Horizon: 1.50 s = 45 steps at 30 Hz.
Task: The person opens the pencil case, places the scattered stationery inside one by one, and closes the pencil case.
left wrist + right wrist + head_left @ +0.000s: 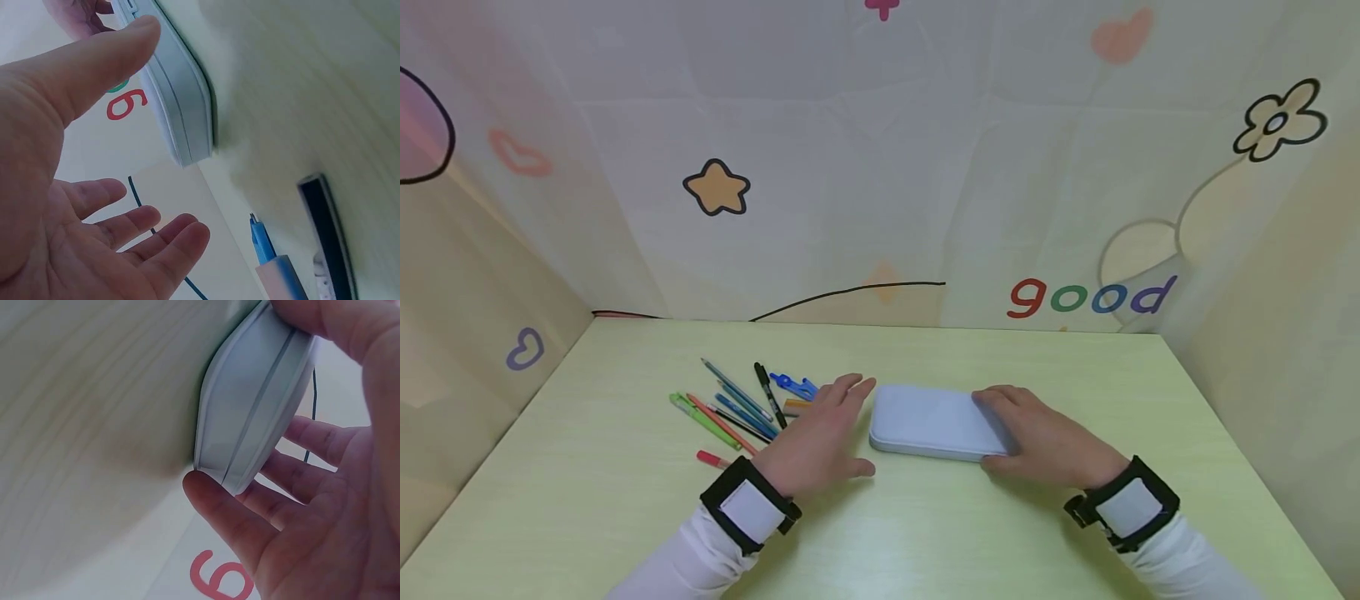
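Resting on pale wood-grain table (940, 533), pale-blue case (925, 421), creased printed backdrop (850, 200) behind

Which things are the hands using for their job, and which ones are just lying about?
Job in hand:
- pale case, held by the right hand
- left hand, open beside it

Lying about, it seems:
- black marker
- green pen
- pencils
- blue tool
- red-ended pen

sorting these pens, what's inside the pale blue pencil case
Only the outside shows: the pale blue pencil case is closed, hiding any contents. The right hand grips one end.
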Each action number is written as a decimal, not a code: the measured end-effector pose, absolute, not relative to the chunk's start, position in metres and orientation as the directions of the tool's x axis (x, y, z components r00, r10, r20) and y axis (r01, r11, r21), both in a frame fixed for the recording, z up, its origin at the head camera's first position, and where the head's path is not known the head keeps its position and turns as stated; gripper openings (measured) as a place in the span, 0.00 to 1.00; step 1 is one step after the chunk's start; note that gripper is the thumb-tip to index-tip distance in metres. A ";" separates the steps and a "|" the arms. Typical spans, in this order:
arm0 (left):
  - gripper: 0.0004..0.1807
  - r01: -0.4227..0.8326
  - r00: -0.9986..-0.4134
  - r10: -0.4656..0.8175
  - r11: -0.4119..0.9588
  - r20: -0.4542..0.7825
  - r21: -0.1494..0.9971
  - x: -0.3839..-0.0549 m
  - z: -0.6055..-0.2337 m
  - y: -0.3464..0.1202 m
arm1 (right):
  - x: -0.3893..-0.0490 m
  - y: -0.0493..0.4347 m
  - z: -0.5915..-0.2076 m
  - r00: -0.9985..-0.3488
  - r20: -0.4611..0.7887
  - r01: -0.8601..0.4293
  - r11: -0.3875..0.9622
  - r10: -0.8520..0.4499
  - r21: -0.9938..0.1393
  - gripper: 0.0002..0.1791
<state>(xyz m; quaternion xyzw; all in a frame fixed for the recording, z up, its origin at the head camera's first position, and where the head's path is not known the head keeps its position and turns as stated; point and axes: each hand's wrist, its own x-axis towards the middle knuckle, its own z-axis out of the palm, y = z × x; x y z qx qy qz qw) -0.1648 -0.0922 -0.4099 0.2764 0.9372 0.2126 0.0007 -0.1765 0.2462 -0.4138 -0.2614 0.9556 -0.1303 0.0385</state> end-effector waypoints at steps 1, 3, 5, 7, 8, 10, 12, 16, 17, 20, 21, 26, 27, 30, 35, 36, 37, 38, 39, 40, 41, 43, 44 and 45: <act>0.59 0.519 -0.846 0.521 0.758 0.111 0.394 -0.166 -0.410 -0.090 | -0.176 0.245 -0.413 -0.859 -0.006 -0.492 0.828 -0.512 -0.269 0.49; 0.58 0.521 -0.844 0.526 0.763 0.101 0.382 -0.169 -0.411 -0.087 | -0.175 0.242 -0.412 -0.856 -0.005 -0.496 0.825 -0.517 -0.270 0.49; 0.58 0.524 -0.843 0.530 0.767 0.095 0.369 -0.171 -0.412 -0.085 | -0.175 0.240 -0.411 -0.851 -0.004 -0.505 0.819 -0.526 -0.272 0.48; 0.57 0.532 -0.838 0.537 0.764 0.099 0.364 -0.172 -0.412 -0.082 | -0.174 0.237 -0.410 -0.845 -0.002 -0.515 0.813 -0.536 -0.273 0.48; 0.56 0.538 -0.835 0.541 0.762 0.103 0.361 -0.173 -0.412 -0.081 | -0.174 0.236 -0.410 -0.843 -0.002 -0.517 0.811 -0.538 -0.272 0.48; 0.55 0.545 -0.831 0.547 0.760 0.106 0.355 -0.173 -0.411 -0.080 | -0.174 0.233 -0.410 -0.840 -0.005 -0.522 0.809 -0.543 -0.272 0.47; 0.54 0.550 -0.828 0.551 0.761 0.106 0.345 -0.174 -0.412 -0.078 | -0.175 0.231 -0.410 -0.838 -0.007 -0.524 0.808 -0.545 -0.268 0.47; 0.51 0.554 -0.824 0.558 0.762 0.092 0.335 -0.176 -0.413 -0.076 | -0.175 0.227 -0.410 -0.834 -0.008 -0.529 0.804 -0.552 -0.270 0.47; 0.50 0.556 -0.823 0.561 0.762 0.089 0.333 -0.176 -0.414 -0.076 | -0.175 0.226 -0.410 -0.833 -0.007 -0.530 0.804 -0.553 -0.270 0.47; 0.48 0.562 -0.817 0.570 0.757 0.084 0.334 -0.177 -0.414 -0.076 | -0.175 0.225 -0.410 -0.832 -0.003 -0.534 0.801 -0.555 -0.269 0.47; 0.48 0.563 -0.816 0.572 0.756 0.083 0.333 -0.177 -0.414 -0.076 | -0.175 0.225 -0.410 -0.832 -0.001 -0.534 0.802 -0.555 -0.267 0.47; 0.46 0.559 -0.818 0.571 0.758 0.074 0.337 -0.177 -0.415 -0.075 | -0.175 0.225 -0.412 -0.834 0.000 -0.530 0.803 -0.551 -0.272 0.47; 0.46 0.559 -0.818 0.571 0.757 0.074 0.338 -0.177 -0.415 -0.076 | -0.175 0.225 -0.412 -0.836 -0.003 -0.527 0.805 -0.549 -0.271 0.47; 0.45 0.562 -0.815 0.575 0.752 0.076 0.344 -0.177 -0.415 -0.076 | -0.175 0.225 -0.413 -0.839 -0.008 -0.521 0.809 -0.543 -0.272 0.47; 0.43 0.567 -0.811 0.579 0.746 0.079 0.350 -0.176 -0.414 -0.076 | -0.173 0.226 -0.412 -0.840 -0.005 -0.518 0.806 -0.542 -0.288 0.47; 0.43 0.565 -0.812 0.579 0.747 0.076 0.350 -0.176 -0.414 -0.076 | -0.173 0.227 -0.412 -0.840 -0.006 -0.517 0.805 -0.542 -0.290 0.47; 0.43 0.566 -0.812 0.579 0.747 0.075 0.350 -0.176 -0.414 -0.076 | -0.173 0.227 -0.412 -0.840 -0.006 -0.517 0.805 -0.542 -0.292 0.47; 0.43 0.567 -0.811 0.581 0.746 0.076 0.350 -0.176 -0.414 -0.076 | -0.173 0.227 -0.412 -0.840 -0.006 -0.518 0.804 -0.543 -0.291 0.46; 0.42 0.569 -0.809 0.582 0.745 0.077 0.350 -0.177 -0.414 -0.076 | -0.173 0.227 -0.413 -0.841 -0.009 -0.515 0.807 -0.540 -0.290 0.47; 0.42 0.570 -0.808 0.584 0.744 0.075 0.349 -0.177 -0.414 -0.076 | -0.174 0.228 -0.412 -0.842 -0.012 -0.514 0.807 -0.540 -0.291 0.47; 0.42 0.571 -0.807 0.585 0.743 0.076 0.349 -0.177 -0.415 -0.076 | -0.174 0.228 -0.413 -0.842 -0.016 -0.512 0.809 -0.539 -0.289 0.47; 0.42 0.576 -0.805 0.588 0.740 0.083 0.349 -0.177 -0.415 -0.076 | -0.174 0.229 -0.413 -0.840 -0.016 -0.515 0.807 -0.542 -0.289 0.47; 0.42 0.578 -0.804 0.589 0.738 0.086 0.349 -0.176 -0.415 -0.076 | -0.174 0.229 -0.413 -0.839 -0.018 -0.516 0.806 -0.544 -0.289 0.47; 0.42 0.579 -0.803 0.589 0.737 0.088 0.349 -0.176 -0.415 -0.076 | -0.174 0.230 -0.413 -0.839 -0.021 -0.515 0.807 -0.543 -0.290 0.47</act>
